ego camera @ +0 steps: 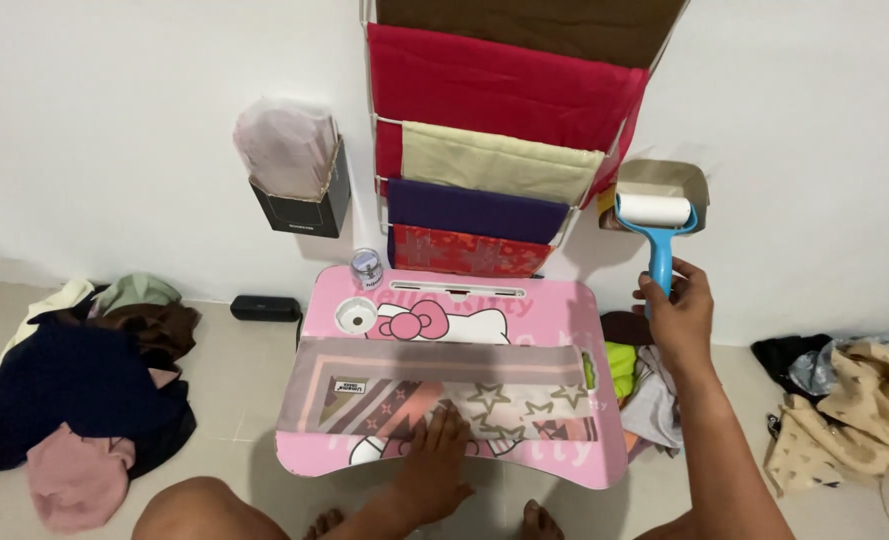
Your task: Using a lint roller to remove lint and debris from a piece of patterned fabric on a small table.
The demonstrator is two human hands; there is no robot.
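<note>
Head view: my left hand (435, 462) presses flat, pinning the scarf (445, 392) on the table (565, 300), while my right hand (677, 318) grips the lint roller (657, 225).

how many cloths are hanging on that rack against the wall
5 on the rack, top to bottom: brown cloth, red cloth, beige cloth, purple cloth, patterned red cloth. More may hang above the frame.

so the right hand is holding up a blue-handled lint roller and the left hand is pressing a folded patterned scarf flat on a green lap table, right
Not quite: the lap table is pink, not green, as the head view shows. The rest holds: the right hand holds up the blue-handled lint roller, and the left hand presses the folded patterned scarf flat on it.
</note>
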